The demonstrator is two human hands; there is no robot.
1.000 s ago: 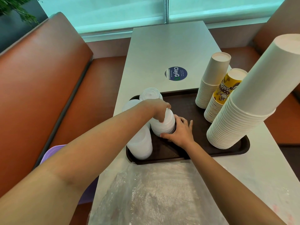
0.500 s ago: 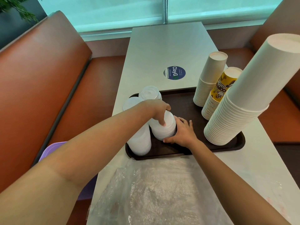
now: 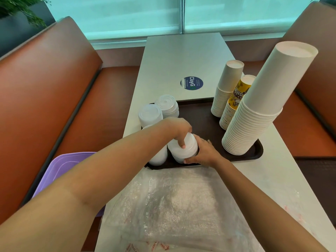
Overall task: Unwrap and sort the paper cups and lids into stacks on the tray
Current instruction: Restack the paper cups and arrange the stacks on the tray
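A short stack of white plastic lids (image 3: 183, 150), near the tray's (image 3: 205, 122) front-left corner, is gripped by the left hand (image 3: 179, 127) from above and cupped by the right hand (image 3: 204, 152).

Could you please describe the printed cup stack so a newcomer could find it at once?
On the dark tray, look to its right side, where three cup stacks stand. The yellow printed stack is the middle one, between two plain white stacks.

Both forearms are showing bare to the frame edge; left hand (image 3: 179, 127) and right hand (image 3: 205, 152) are wearing no gloves, rings or watch.
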